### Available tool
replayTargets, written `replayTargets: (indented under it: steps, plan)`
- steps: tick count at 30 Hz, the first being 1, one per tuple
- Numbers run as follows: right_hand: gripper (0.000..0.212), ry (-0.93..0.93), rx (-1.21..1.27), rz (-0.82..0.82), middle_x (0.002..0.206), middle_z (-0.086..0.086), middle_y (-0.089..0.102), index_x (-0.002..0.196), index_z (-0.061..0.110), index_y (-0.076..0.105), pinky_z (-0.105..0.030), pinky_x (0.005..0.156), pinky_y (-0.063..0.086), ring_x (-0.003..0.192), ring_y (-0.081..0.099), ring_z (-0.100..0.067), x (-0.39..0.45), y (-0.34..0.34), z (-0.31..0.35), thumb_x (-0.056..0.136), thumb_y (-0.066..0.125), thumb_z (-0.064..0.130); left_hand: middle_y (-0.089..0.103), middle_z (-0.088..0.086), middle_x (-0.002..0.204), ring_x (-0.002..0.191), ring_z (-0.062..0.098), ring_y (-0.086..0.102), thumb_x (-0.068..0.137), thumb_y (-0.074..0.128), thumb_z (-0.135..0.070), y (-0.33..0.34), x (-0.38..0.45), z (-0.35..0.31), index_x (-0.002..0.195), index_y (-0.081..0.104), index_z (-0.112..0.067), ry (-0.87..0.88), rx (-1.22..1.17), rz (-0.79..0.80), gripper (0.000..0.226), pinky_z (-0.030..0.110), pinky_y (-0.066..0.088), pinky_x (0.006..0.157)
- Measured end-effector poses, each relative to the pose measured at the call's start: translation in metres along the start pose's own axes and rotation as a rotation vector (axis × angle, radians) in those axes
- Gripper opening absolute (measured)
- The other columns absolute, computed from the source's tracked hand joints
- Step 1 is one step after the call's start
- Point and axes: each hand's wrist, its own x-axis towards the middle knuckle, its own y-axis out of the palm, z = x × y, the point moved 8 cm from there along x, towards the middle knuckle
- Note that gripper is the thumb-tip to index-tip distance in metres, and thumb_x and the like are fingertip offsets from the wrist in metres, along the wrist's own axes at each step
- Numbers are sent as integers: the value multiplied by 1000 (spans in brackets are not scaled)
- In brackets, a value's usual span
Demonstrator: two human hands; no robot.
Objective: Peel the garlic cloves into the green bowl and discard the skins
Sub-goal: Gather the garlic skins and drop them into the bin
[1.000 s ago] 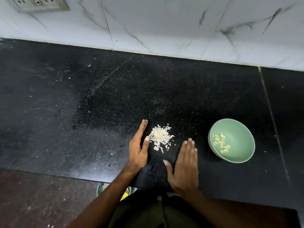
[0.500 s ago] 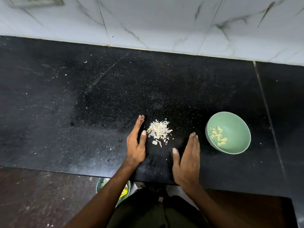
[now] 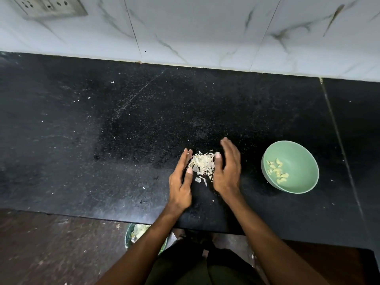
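Left hand and right hand, fingers straight, cup the garlic skins between them; green bowl of peeled cloves sits right.

Black countertop w/ wide bare stretches to the left and far side, up to the marble wall. Near centre, left hand and right hand stand on edge either side of a small pile of garlic skins, closing off both sides; the gap stays open on the far side. Green bowl w/ peeled cloves sits right of the right hand, a narrow bare strip between them. Bin below the near counter edge.
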Motion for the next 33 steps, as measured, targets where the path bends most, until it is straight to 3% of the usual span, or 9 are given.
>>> replayTargets:
  steps: [3,7,10,14,17,23,27,30,33]
  plan:
    - [60,29,-179,-34,157,-17,45,149,0,47,-45,124,27,148,38,-31,-2,-28,-25,105,38,39,47,9,154,145,22,42,104,42,-23,-16,11,1,155,32,-4,-4,-22,-40,56,44,30,121]
    - [75,208,-258,64,165,-16,31,158,3,30,-41,129,14,155,22,-28,-3,-14,-41,102,24,52,42,7,157,147,11,36,103,37,-53,-11,30,-1,158,25,-8,-5,107,12,73,29,26,122]
    - [71,148,-163,124,165,-13,32,159,6,32,-31,127,11,155,23,-25,-5,19,-14,104,22,50,38,7,159,148,9,34,102,35,-53,20,33,-4,159,23,-8,10,154,108,73,36,27,123]
    - [62,93,41,196,159,-11,43,154,5,42,-37,124,28,149,36,-22,-13,46,6,104,28,40,38,7,159,147,11,36,103,36,-40,36,30,-3,158,27,-8,-50,67,89,64,44,30,122]
    - [56,64,186,140,152,-8,52,147,5,53,-27,119,34,142,46,-17,-6,27,4,104,36,37,42,9,157,144,12,41,103,36,-35,21,32,-6,157,27,-6,-23,18,50,62,36,31,121]
    - [52,186,206,-60,141,-6,62,138,4,62,-25,113,41,133,53,-13,17,-6,-36,105,40,37,45,8,155,146,16,39,104,36,-37,-1,59,-6,158,26,-7,17,65,33,62,39,27,123]
    - [47,105,196,40,135,-8,67,134,3,65,-19,110,41,128,58,-16,12,26,-10,104,40,29,45,8,155,138,29,48,104,35,-39,23,53,-5,156,29,-5,73,138,126,62,48,37,115]
    - [45,87,217,79,135,-7,67,133,5,66,-22,109,42,126,59,-15,-5,47,13,104,40,28,45,11,155,144,19,42,104,35,-30,26,53,-2,155,31,-3,53,107,116,58,44,33,120]
    - [44,130,277,49,136,-4,66,134,7,67,-33,109,48,127,60,-14,-12,53,18,105,41,29,45,9,155,146,17,39,105,36,-25,22,55,1,156,31,-4,21,58,105,55,42,30,122]
